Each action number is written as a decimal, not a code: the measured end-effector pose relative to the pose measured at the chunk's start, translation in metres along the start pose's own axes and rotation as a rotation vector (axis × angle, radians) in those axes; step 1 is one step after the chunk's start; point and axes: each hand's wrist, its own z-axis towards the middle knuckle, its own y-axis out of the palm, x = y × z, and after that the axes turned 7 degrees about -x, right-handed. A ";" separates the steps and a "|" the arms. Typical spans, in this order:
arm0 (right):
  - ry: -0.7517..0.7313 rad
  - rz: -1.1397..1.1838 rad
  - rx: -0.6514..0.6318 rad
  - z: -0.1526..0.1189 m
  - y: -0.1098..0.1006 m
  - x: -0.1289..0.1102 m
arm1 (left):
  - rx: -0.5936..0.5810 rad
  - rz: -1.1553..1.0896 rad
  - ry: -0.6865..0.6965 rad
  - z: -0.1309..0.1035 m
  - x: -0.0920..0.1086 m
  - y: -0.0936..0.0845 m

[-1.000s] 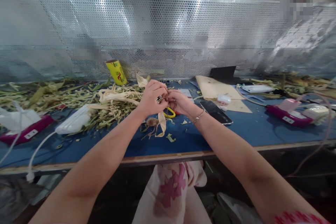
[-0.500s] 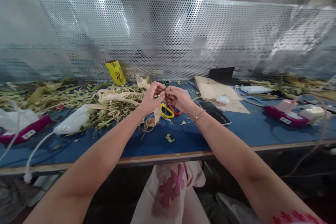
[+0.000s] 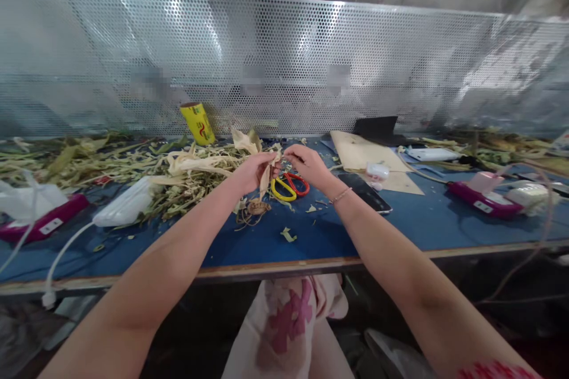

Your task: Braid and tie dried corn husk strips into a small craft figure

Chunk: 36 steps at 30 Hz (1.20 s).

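Note:
My left hand (image 3: 252,174) is closed around a pale dried husk strip (image 3: 265,181), which hangs from its fingers toward the table. Just to the right, my right hand (image 3: 306,164) pinches its fingertips together near the top of the strip; whatever they hold is too small to make out. Beneath both hands lie scissors with one yellow and one red handle loop (image 3: 284,196), their blades mostly hidden. A small tangle of brown twine (image 3: 251,213) rests on the table below my left hand. To the left spreads a heap of dried husks and stalks (image 3: 191,177).
A yellow tube (image 3: 197,123) leans by the perforated metal screen (image 3: 284,53). On the right are a dark phone (image 3: 364,192), a small white case (image 3: 377,172), tan paper (image 3: 362,151) and a purple power strip (image 3: 484,198). A white power bank (image 3: 124,204) with a cable sits left.
My hands have drawn slightly apart; the right fingertips have left the left ones. The husk strip now shows more in my left hand, and more of the scissors' handles is visible.

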 end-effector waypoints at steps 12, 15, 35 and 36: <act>0.352 0.561 0.005 0.004 0.015 0.003 | 0.099 0.070 0.252 0.002 -0.007 0.003; 0.416 0.719 0.007 0.005 0.020 0.001 | 0.116 0.051 0.265 0.003 -0.008 0.002; 0.501 0.850 0.018 0.006 0.021 -0.005 | 0.356 0.940 0.502 0.000 -0.004 -0.002; 0.499 0.855 0.006 0.006 0.021 -0.005 | 0.379 0.994 0.529 -0.001 -0.003 -0.002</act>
